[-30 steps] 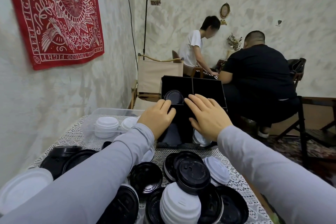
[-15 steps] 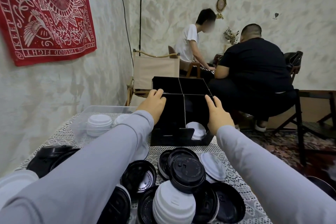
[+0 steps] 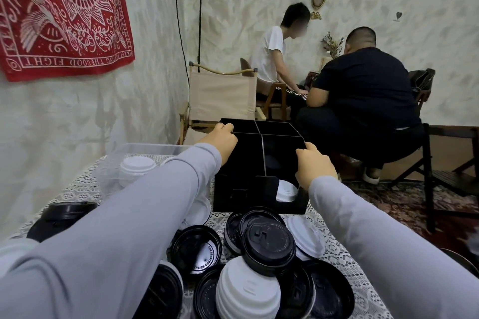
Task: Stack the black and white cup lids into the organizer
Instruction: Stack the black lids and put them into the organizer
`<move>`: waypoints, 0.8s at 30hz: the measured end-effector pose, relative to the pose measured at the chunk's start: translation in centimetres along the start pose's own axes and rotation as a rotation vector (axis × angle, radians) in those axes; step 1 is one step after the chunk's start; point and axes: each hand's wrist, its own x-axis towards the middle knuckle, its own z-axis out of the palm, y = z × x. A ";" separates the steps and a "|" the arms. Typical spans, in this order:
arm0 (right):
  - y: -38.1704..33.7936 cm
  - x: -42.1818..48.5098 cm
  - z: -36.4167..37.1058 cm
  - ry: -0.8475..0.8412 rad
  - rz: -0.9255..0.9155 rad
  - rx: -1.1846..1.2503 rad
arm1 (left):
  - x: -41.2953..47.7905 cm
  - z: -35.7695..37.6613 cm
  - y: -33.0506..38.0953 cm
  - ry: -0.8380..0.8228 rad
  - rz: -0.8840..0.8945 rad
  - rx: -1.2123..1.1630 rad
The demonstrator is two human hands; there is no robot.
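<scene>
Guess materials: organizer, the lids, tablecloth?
The organizer looks like rigid black plastic or acrylic: thin flat dividers, slight sheen. The black lid and the white lid stack look like thin moulded plastic, semi-gloss, with embossed sip tabs. The tablecloth is white openwork lace; fibre unclear.

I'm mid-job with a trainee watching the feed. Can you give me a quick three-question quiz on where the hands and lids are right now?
1. True or false: the left hand and the right hand each grip an edge of the black organizer.
2. The lid showing in the organizer's front right opening is: A black, B white, C red.
3. What holds the white lids to the left of the organizer?

Key: 1 true. 2 B. 3 the clear plastic tub.
</scene>
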 end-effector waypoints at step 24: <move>-4.4 -11.0 -7.7 -0.629 -0.521 0.119 | -15.0 -5.1 2.6 -0.210 0.157 -0.321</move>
